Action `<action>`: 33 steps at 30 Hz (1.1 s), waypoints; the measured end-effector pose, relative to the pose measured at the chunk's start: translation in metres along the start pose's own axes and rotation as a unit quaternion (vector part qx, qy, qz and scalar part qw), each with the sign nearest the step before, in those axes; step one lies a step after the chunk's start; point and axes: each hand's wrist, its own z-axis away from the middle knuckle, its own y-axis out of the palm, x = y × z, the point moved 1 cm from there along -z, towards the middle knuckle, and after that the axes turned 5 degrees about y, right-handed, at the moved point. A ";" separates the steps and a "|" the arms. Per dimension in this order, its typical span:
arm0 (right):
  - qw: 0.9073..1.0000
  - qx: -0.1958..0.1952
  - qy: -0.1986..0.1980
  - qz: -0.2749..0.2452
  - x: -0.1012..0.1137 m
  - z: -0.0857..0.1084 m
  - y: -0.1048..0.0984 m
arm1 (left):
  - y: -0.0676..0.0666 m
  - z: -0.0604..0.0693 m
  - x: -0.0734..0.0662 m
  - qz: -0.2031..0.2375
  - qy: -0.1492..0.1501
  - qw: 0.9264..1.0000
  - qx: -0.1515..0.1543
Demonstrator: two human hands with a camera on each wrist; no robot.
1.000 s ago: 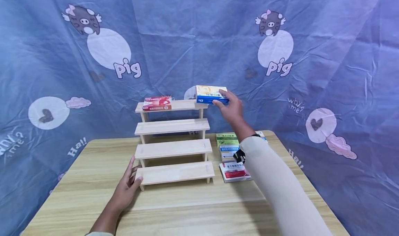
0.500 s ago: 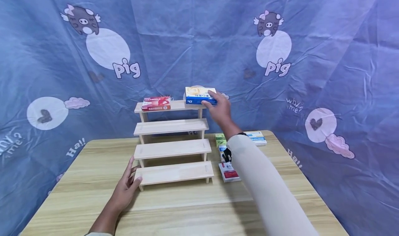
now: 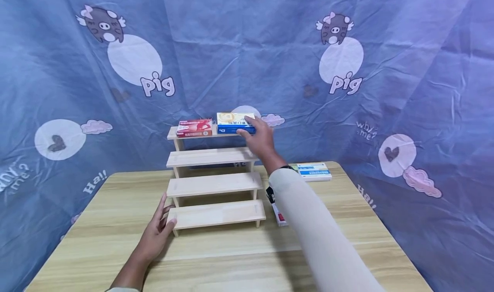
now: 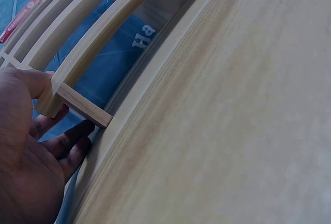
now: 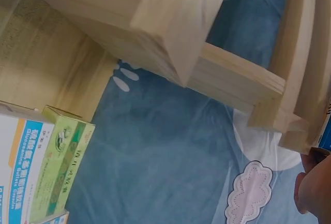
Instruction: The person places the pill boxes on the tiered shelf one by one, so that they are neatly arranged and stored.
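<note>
A four-step wooden display stand (image 3: 214,183) stands on the table. My left hand (image 3: 154,236) holds the left end of its lowest step, thumb over the board. In the left wrist view, the other fingers sit below that board by the short leg. My right hand (image 3: 260,139) grips the right end of a blue and white medicine box (image 3: 227,129) at the top step, thumb in front and fingers on top. The box lies flat at step level; whether it bears fully on the board is unclear. Just left of it is a red medicine box (image 3: 194,128) on the same step.
Right of the stand lie more medicine boxes, partly hidden by my right sleeve: a white and blue one (image 3: 314,172), a green one (image 5: 61,162) and a red and white one (image 3: 281,217). A blue printed cloth (image 3: 239,60) hangs behind the table.
The right hand has carried the blue and white box left and down, from the top step's right end to near the red box. The left hand has stayed on the stand.
</note>
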 end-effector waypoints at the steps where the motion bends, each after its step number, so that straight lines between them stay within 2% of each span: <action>1: 1.000 0.001 0.000 0.001 0.000 0.000 0.003 | -0.001 0.000 0.000 0.001 0.002 1.000 0.000; 9: 1.000 -0.006 -0.003 0.011 0.003 0.000 0.011 | -0.001 -0.001 0.001 0.015 0.006 1.000 0.005; 16: 1.000 0.018 0.023 0.011 0.005 0.001 0.013 | -0.001 -0.002 0.000 0.009 0.005 1.000 0.002; 33: 0.996 0.022 0.073 0.036 0.009 -0.001 0.014 | 0.000 0.000 0.003 -0.001 0.008 1.000 -0.003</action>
